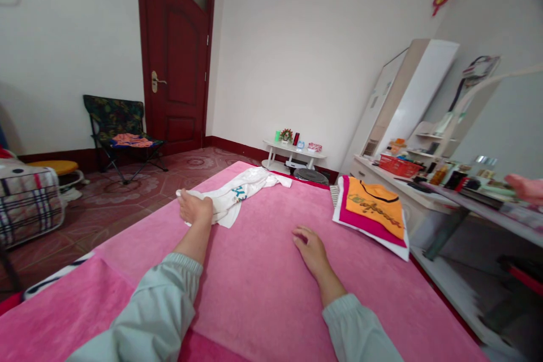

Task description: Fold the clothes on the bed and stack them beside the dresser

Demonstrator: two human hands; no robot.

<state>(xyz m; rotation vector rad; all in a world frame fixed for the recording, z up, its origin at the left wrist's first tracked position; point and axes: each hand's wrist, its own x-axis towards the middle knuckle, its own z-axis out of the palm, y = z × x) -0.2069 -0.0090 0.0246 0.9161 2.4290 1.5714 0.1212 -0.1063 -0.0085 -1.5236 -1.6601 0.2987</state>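
A white shirt (232, 195) with teal lettering lies crumpled and partly folded on the pink blanket (258, 271). My left hand (195, 207) is closed on the shirt's near left end, with the fingertips partly hidden by the cloth. Over the middle of the blanket is my right hand (311, 250), holding nothing, its fingers loosely bent and the thumb a little apart. It is well away from the white shirt. To the right of that hand, folded shirts lie stacked near the blanket's edge: an orange one (375, 203) with dark lettering on top, magenta and white ones beneath.
Along the right side stands a dressing table (436, 195) with a red basket (399, 166) and bottles. A camouflage folding chair (123, 133) holds orange cloth near the red door (180, 68). A low white table (292, 150) is by the far wall; a plaid bag (31, 203) sits left.
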